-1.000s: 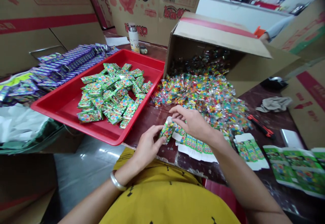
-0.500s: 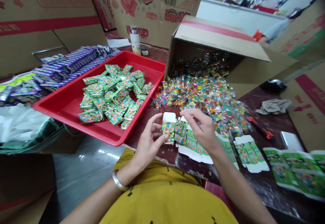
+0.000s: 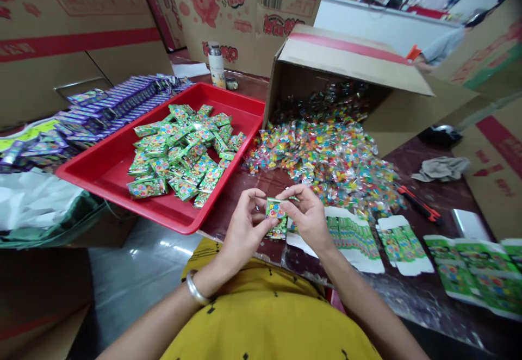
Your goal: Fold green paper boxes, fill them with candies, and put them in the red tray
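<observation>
Pinching a small green printed carton [image 3: 275, 226] upright, the left hand [image 3: 246, 227] is gripping its side while the right hand [image 3: 309, 216], apart half a second ago, is now pinching its top edge; with its white top flap no longer standing, the carton is looking nearly closed, above the dark-red table [image 3: 228, 208] beside the red plastic tray [image 3: 185, 226].
</observation>
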Demonstrator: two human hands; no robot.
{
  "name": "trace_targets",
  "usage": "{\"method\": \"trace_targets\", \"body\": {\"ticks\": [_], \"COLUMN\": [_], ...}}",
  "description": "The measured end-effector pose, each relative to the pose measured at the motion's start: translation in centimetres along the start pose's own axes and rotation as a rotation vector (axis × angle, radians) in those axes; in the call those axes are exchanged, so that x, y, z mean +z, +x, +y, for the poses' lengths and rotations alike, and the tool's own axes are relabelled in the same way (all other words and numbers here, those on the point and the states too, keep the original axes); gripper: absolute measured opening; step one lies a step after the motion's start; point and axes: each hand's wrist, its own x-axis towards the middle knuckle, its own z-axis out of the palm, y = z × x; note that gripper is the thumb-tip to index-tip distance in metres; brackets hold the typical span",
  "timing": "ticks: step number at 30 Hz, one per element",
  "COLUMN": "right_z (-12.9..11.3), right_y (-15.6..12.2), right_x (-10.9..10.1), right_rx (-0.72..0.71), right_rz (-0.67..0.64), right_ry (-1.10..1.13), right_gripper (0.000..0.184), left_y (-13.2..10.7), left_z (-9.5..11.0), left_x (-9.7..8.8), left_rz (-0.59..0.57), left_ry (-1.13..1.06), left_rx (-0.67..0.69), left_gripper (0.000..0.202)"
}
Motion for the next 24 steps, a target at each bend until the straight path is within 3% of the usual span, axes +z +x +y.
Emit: {"method": "trace_targets", "body": {"ticks": [4,10,18,24], "right_z": [-0.3,-0.6,-0.4,0.2], "right_y": [0.9,2.0,0.7,-0.5], "right_x": [-0.6,-1.6,-1.1,-1.3], "right_rx": [0.092,0.167,-0.055,0.021], "right_rz": [-0.06,-0.101,-0.115,-0.172], "right_ry": [0.019,-0.014,-0.184,-0.131], "right_gripper": [0.018,0.026,0.019,0.013], "left_y": [-0.3,-0.5,-0.8,-0.8], "left_z": [0.2,0.4,0.7,1.0], "left_x": [-0.2,-0.5,-1.1,-1.2], "left_rz": [0.014,-0.079,-0.135,-0.145], "left_ry": [0.155,0.198,0.091,0.111], "left_rx": [0.058,0.069,-0.061,-0.066], "left_gripper": [0.045,0.053,0.05,0.042]}}
